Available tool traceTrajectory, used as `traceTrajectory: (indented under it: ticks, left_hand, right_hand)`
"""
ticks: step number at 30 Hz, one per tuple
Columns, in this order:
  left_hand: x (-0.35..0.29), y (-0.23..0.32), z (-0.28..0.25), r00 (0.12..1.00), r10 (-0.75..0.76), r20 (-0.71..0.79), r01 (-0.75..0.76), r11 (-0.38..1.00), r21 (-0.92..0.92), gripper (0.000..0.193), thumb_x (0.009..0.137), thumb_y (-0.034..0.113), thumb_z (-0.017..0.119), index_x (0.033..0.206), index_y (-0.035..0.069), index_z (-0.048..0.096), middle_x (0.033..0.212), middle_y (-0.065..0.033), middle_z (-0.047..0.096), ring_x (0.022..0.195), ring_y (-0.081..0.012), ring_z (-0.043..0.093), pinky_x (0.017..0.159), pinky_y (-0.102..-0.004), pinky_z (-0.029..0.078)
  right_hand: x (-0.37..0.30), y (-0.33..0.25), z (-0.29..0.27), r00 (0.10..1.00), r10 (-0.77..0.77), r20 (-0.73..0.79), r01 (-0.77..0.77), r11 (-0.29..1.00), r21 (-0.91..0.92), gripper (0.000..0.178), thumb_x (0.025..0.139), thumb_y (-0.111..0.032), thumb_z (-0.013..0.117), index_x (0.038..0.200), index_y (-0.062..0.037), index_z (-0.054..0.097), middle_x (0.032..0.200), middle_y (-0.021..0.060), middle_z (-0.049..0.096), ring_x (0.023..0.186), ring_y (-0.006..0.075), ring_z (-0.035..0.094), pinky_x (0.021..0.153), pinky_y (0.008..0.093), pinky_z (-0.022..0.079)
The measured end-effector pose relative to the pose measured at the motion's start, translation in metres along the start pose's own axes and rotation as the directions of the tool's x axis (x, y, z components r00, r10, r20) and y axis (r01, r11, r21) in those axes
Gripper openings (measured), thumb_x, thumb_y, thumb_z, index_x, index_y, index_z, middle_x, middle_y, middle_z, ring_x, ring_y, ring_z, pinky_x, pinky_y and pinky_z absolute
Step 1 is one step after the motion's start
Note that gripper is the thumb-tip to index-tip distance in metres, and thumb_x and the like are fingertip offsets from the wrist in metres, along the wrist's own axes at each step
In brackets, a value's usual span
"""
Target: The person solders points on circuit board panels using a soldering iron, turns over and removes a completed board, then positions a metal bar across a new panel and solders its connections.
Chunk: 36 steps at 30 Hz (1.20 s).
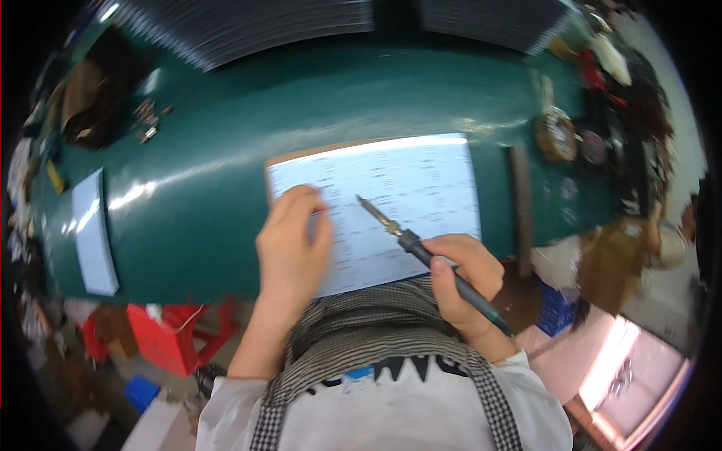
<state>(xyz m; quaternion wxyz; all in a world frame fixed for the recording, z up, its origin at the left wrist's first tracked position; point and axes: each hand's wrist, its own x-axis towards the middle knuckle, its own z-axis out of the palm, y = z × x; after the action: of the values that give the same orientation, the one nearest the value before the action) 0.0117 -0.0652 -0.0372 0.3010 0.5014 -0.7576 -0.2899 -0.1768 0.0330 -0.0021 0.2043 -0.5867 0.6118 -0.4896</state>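
Note:
A white printed sheet (406,188) lies on a brown board at the near edge of the green workbench (226,173). My left hand (292,240) rests on the sheet's left part, fingers curled, pressing something I cannot make out. My right hand (465,279) grips a soldering iron (425,255) like a pen. Its dark handle runs down to the right past my wrist. The metal tip (368,207) points up-left over the middle of the sheet, close to my left hand's fingers.
A white pad (94,233) lies at the bench's left end, small parts (147,120) at the far left. A round solder-tool stand (556,135) and clutter sit at the right. A red stool (169,334) stands below the bench. My checked apron is below.

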Motion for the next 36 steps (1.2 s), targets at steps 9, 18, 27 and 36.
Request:
traceTrajectory:
  ticks: [9,18,27,36]
  left_hand:
    - [-0.022,0.013,-0.023,0.981,-0.191,0.040,0.196,0.963,-0.185,0.010,0.078,-0.007,0.064,0.085,0.000,0.061,0.096,-0.0057,0.062,0.063,-0.0082,0.048,0.050,-0.0191,0.035]
    - [-0.045,0.012,-0.020,0.989,-0.144,0.012,0.144,0.989,-0.039,0.011,0.080,-0.003,0.063,0.089,0.001,0.060,0.104,-0.0108,0.066,0.077,-0.0190,0.061,0.058,-0.0258,0.044]
    - [-0.034,0.011,-0.002,0.998,0.011,-0.054,-0.009,0.999,0.047,0.012,0.077,0.000,0.065,0.087,0.004,0.059,0.100,-0.0096,0.067,0.071,-0.0219,0.062,0.058,-0.0291,0.048]
    - [-0.030,0.015,-0.003,0.988,-0.145,-0.046,0.144,0.989,-0.027,0.013,0.076,0.001,0.065,0.085,0.005,0.058,0.093,-0.0062,0.068,0.066,-0.0222,0.064,0.053,-0.0298,0.050]
  right_hand:
    - [0.019,0.060,-0.100,0.744,-0.178,-0.644,-0.168,0.883,-0.439,0.024,0.088,-0.012,0.060,0.108,0.0006,0.063,0.100,0.0134,0.059,0.076,0.0230,0.061,0.070,0.0326,0.050]
    - [0.002,0.068,-0.075,0.833,-0.092,-0.546,-0.218,0.852,-0.476,0.027,0.085,-0.007,0.064,0.111,0.0013,0.062,0.100,0.0118,0.064,0.089,0.0210,0.062,0.078,0.0313,0.049]
    - [-0.019,-0.003,-0.010,0.995,0.096,-0.003,-0.095,0.990,0.100,0.016,0.079,-0.002,0.063,0.093,0.0042,0.066,0.083,0.0166,0.067,0.074,0.0256,0.065,0.069,0.0306,0.051]
    - [-0.015,-0.008,0.003,0.987,0.108,0.118,-0.114,0.992,0.046,0.014,0.080,-0.001,0.063,0.093,0.0039,0.067,0.080,0.0154,0.068,0.070,0.0255,0.067,0.065,0.0302,0.053]
